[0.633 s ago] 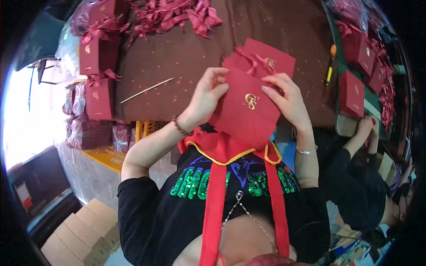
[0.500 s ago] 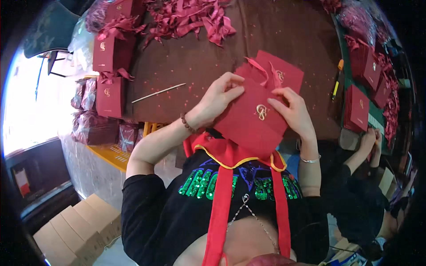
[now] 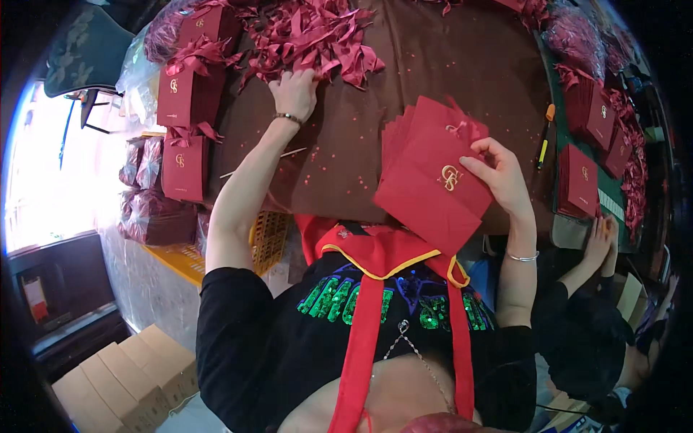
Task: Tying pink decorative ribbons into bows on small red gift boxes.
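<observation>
My right hand [image 3: 499, 179] grips a flat dark red paper bag [image 3: 432, 189] with a gold emblem, held over the near edge of the brown table [image 3: 447, 65]. Under it lies a small stack of the same red bags [image 3: 404, 130]. My left hand [image 3: 293, 92] is stretched out to the far left, fingers pressed down on a heap of red ribbon bows [image 3: 310, 36]. Whether it has closed on a bow is hidden by the ribbons.
Finished red bags with bows [image 3: 186, 90] stand along the table's left edge. More red bags [image 3: 581, 180] lie at the right, beside an orange and yellow pen [image 3: 546, 133]. Another person's hand [image 3: 599, 242] rests at the right. Cardboard boxes [image 3: 123, 375] sit on the floor.
My left hand has let go of the red bag and reached far out to the ribbon heap. My right hand now holds the bag alone.
</observation>
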Available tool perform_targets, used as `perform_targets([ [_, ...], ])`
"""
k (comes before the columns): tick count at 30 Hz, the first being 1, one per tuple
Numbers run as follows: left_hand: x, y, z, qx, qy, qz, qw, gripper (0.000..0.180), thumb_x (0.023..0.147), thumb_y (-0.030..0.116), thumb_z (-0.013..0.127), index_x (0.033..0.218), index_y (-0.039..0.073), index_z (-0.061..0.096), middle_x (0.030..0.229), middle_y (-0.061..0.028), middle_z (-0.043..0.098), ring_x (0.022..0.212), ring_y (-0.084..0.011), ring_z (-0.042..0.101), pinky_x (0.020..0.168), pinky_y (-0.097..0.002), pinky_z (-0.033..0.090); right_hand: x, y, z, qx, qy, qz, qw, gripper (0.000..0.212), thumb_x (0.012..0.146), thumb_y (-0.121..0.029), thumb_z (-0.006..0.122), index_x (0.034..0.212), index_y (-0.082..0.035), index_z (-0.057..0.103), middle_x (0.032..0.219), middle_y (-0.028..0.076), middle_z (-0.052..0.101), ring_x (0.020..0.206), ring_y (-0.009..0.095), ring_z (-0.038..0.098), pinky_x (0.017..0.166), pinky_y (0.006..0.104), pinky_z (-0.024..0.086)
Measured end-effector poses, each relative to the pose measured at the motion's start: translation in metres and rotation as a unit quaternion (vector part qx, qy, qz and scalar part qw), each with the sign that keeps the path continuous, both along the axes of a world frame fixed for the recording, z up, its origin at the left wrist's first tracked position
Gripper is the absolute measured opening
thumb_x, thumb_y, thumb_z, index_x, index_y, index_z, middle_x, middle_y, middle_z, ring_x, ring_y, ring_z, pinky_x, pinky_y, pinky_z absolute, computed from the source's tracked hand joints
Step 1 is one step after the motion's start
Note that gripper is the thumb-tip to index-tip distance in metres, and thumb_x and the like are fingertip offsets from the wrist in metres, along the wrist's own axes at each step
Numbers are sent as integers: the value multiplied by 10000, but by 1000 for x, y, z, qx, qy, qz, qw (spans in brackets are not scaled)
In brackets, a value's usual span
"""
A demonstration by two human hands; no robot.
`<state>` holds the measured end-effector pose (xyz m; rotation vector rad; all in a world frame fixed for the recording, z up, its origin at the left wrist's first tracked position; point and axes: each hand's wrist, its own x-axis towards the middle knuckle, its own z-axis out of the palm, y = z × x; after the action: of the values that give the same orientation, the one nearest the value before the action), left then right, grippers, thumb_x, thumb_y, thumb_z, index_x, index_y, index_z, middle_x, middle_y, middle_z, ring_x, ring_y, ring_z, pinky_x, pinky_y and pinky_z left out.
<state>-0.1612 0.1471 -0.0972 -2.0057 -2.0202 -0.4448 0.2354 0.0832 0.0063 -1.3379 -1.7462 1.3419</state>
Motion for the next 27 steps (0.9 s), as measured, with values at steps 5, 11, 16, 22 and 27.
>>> perform_targets([
  [5,-14,-68,32,20,14,-128,992,107,801,216,594,906,216,617,826,22,577,830,-197,521,726,-385,350,-5,19,-3,-11,12,-6,1000,190,789,-135,716,901,-19,616,817,-20,571,748,48,503,675,209,408],
  [11,-25,-115,56,-115,32,-70,990,173,837,302,591,915,158,643,819,-9,580,879,-218,537,743,-376,351,-10,38,2,-72,115,-44,990,168,803,-123,708,912,-31,619,831,-20,584,741,45,522,656,186,421],
  [16,8,-64,42,-44,-73,-61,995,240,864,360,561,914,145,655,883,-40,607,911,-252,567,749,-406,399,-32,14,-6,16,-67,175,982,224,741,-146,739,877,-9,627,816,31,565,771,106,519,695,248,415],
  [22,44,2,4,18,-63,-49,997,186,840,282,600,923,119,629,889,-81,622,898,-279,596,728,-410,460,-47,-16,2,313,-220,161,910,241,705,-180,744,889,-51,656,921,85,530,884,252,516,757,347,426],
  [27,23,-12,0,-59,-188,-89,976,130,813,182,605,909,95,614,872,-112,598,863,-327,581,725,-415,467,-40,-39,-8,324,-284,98,897,245,689,-186,746,864,-49,645,874,78,508,837,269,501,726,378,425],
])
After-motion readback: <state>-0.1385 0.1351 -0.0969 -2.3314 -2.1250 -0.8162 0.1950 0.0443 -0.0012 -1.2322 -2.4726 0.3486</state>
